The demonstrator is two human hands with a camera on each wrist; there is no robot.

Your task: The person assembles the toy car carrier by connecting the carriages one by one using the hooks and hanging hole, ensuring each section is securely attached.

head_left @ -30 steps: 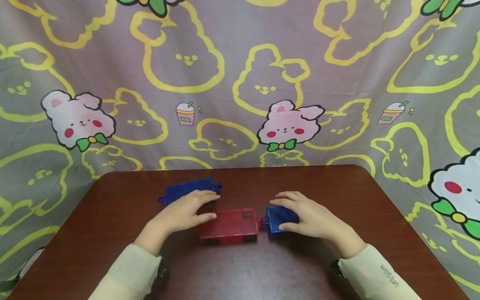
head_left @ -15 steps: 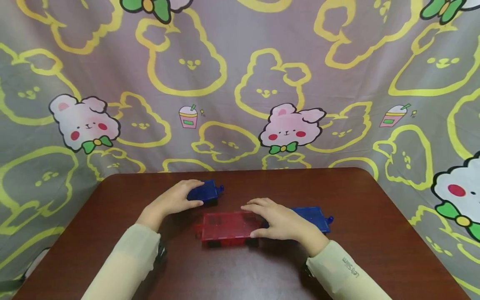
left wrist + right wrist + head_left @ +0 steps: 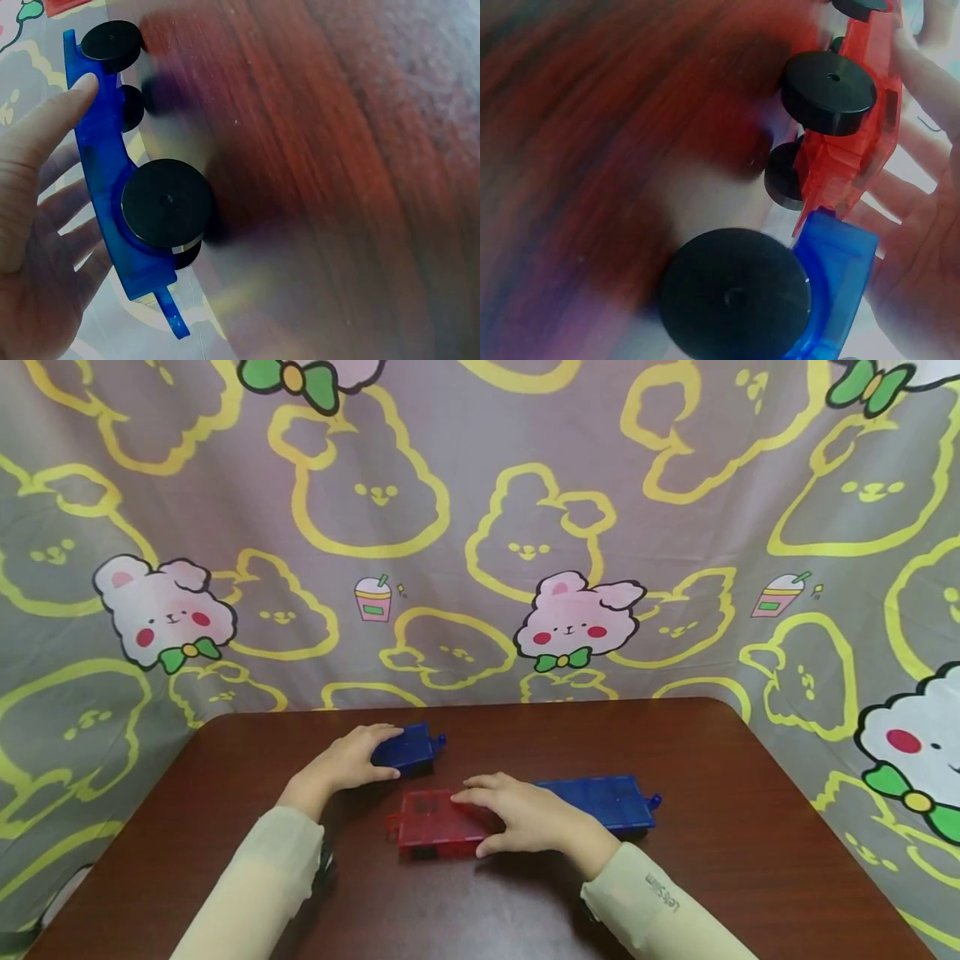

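Two hands in pale sleeves (image 3: pixel 247 885) work over a dark reddish-brown, wood-grained surface (image 3: pixel 750 860). The left hand (image 3: pixel 348 760) pinches a translucent blue car (image 3: pixel 408 752) toward the far left, thumb on the near side and fingers across the far side. That car has black wheels (image 3: pixel 166 202) and a small blue hook (image 3: pixel 441 742) at its right end. Nearer, around the middle, the right hand (image 3: pixel 525 814) grips a translucent red car (image 3: pixel 435 822) between thumb and fingers; a red loop (image 3: pixel 392 828) sticks out at its left end. Just right of the red car lies a second blue car (image 3: pixel 611 802), their ends close together; whether they are joined is hidden. Behind hangs a grey cloth (image 3: pixel 495 410) printed with cartoon rabbits.
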